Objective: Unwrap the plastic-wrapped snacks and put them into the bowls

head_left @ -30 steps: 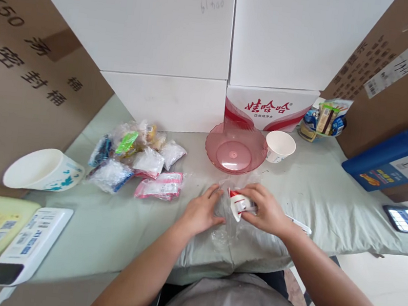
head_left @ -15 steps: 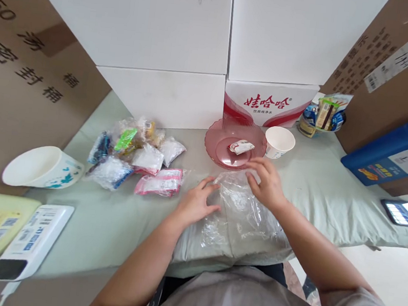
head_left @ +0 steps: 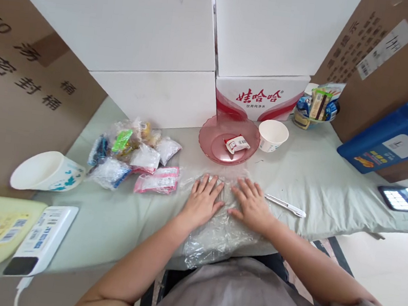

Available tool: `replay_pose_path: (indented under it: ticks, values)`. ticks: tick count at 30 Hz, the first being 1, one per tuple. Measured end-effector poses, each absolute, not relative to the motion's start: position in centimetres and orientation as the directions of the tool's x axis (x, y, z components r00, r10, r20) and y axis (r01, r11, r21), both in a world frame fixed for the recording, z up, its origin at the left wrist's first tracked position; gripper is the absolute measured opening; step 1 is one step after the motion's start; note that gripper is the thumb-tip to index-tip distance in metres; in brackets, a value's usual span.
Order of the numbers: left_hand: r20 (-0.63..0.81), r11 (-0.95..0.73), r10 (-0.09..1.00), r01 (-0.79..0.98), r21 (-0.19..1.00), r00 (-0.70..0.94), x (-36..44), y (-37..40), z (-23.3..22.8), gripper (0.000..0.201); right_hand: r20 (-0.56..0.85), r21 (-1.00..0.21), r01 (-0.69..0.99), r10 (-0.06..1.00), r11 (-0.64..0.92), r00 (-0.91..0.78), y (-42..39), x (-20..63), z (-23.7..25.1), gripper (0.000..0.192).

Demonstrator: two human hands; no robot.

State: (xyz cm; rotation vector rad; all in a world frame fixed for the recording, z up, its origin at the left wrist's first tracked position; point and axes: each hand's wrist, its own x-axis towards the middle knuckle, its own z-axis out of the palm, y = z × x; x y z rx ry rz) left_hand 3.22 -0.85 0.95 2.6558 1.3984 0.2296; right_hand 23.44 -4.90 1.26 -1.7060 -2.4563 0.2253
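My left hand (head_left: 203, 200) and my right hand (head_left: 252, 206) lie flat, side by side, fingers spread, pressing on a clear plastic bag (head_left: 217, 233) that hangs over the table's front edge. Neither hand holds anything. Just beyond my fingers stands a pink plastic bowl (head_left: 228, 139) with a small red-and-white packet (head_left: 237, 143) lying inside it. A white paper cup (head_left: 273, 135) sits right of the bowl. A white pen-like tool (head_left: 285, 206) lies on the cloth right of my right hand.
A pile of small snack packets (head_left: 135, 155) lies left of my hands. A white cup (head_left: 47, 172) lies on its side at the left. White boxes (head_left: 157, 44) wall the back. A blue jug (head_left: 388, 137) and a lit phone (head_left: 407, 197) are on the right.
My right hand let go of the red-and-white packet, which now lies in the pink bowl. Both hands then came down flat onto the clear plastic bag.
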Motion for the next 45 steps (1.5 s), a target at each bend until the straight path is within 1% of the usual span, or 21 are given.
replay_pose_path:
  ticks: [3,5,7,9,10,12,14,17,19,22,25,27,29,31,33,36,38,40,42,44,45]
  values:
    - [0.017,-0.585,0.806,0.791,0.183,0.592,2.0,0.2,1.0,0.059,0.016,-0.164,0.951,0.965,0.263,-0.263,-3.8,25.5,1.0,0.081]
    - [0.076,-0.608,0.791,0.766,0.209,0.607,0.7,0.1,1.9,0.052,0.048,-0.184,0.942,0.959,0.282,-0.278,-4.2,26.7,1.4,0.078]
    - [0.187,-0.642,0.766,0.718,0.267,0.615,-0.8,-1.0,3.1,0.039,0.122,-0.25,0.896,0.93,0.368,-0.347,-5.4,28.0,2.3,0.071]
    - [0.275,-0.7,0.713,0.627,0.343,0.645,-2.3,-3.1,4.1,0.03,0.182,-0.33,0.798,0.863,0.505,-0.471,-6.9,29.6,3.1,0.072]
    - [0.288,-0.738,0.668,0.56,0.376,0.686,-2.9,-4.4,4.4,0.03,0.186,-0.362,0.741,0.823,0.565,-0.536,-7.7,30.4,3.4,0.075]
    - [0.233,-0.784,0.579,0.456,0.422,0.781,-3.9,-6.9,4.4,0.046,0.147,-0.407,0.658,0.756,0.633,-0.637,-9.2,31.8,3.4,0.081]
    - [0.135,-0.793,0.536,0.442,0.42,0.834,-4.6,-8.9,3.8,0.048,0.107,-0.433,0.638,0.739,0.637,-0.666,-10.6,32.6,2.8,0.064]
    - [0.1,-0.745,0.578,0.473,0.47,0.81,-5.2,-10.3,2.8,0.024,0.134,-0.511,0.616,0.763,0.6,-0.632,-12.1,32.5,2.3,0.025]
    - [0.121,-0.627,0.674,0.477,0.616,0.729,-5.5,-10.2,2.8,0.022,0.173,-0.607,0.561,0.782,0.563,-0.598,-12.6,31.8,2.7,0.019]
    - [0.071,-0.346,0.858,0.471,0.812,0.508,-5.7,-9.1,3.6,0.014,0.201,-0.732,0.51,0.859,0.451,-0.471,-12.4,30.8,3.6,0.015]
    - [0.005,-0.132,0.968,0.495,0.859,0.25,-5.2,-7.2,4.0,0.021,0.153,-0.825,0.516,0.97,0.232,-0.191,-11.0,29.7,3.7,0.017]
    - [-0.013,-0.037,0.995,0.509,0.86,0.095,-4.6,-5.8,3.7,0.029,0.079,-0.893,0.444,0.997,0.079,-0.017,-9.3,28.8,3.2,0.023]
    - [0.007,0.017,0.999,0.552,0.834,-0.041,-3.9,-4.3,3.0,0.033,0.017,-0.928,0.372,0.997,-0.013,0.076,-7.2,27.9,2.7,0.029]
    - [0.079,0.032,0.988,0.67,0.742,-0.135,-3.3,-3.0,2.3,0.033,0.018,-0.909,0.416,0.992,-0.037,0.127,-5.0,27.1,2.3,0.031]
    - [0.146,0.052,0.975,0.811,0.583,-0.167,-2.7,-2.1,1.7,0.03,0.058,-0.822,0.568,0.986,-0.042,0.157,-3.0,26.4,2.0,0.03]
    - [0.13,0.106,0.979,0.933,0.344,-0.159,-2.0,-1.3,1.1,0.026,0.053,-0.602,0.794,0.987,-0.09,0.152,-1.2,25.9,1.7,0.031]
    - [0.095,0.119,0.985,0.96,0.253,-0.147,-1.7,-1.3,0.9,0.024,0.007,-0.46,0.878,0.989,-0.129,0.148,-0.8,25.7,1.4,0.033]
    - [0.141,0.106,0.98,0.966,0.236,-0.142,-1.6,-1.5,1.0,0.021,-0.012,-0.37,0.918,0.988,-0.145,0.152,-0.7,25.6,1.1,0.034]
    - [0.286,0.04,0.951,0.964,0.264,-0.118,-1.3,-1.9,1.6,0.021,-0.004,-0.333,0.933,0.989,-0.139,0.146,-0.9,25.3,0.9,0.034]
    - [0.43,-0.104,0.902,0.952,0.289,-0.032,-0.6,-2.2,2.3,0.019,0.014,-0.319,0.94,0.991,-0.122,0.133,-1.0,25.1,0.8,0.033]
    - [0.459,-0.204,0.887,0.935,0.29,0.051,-0.1,-2.3,2.6,0.019,0.021,-0.313,0.943,0.992,-0.115,0.128,-1.0,24.9,0.7,0.033]
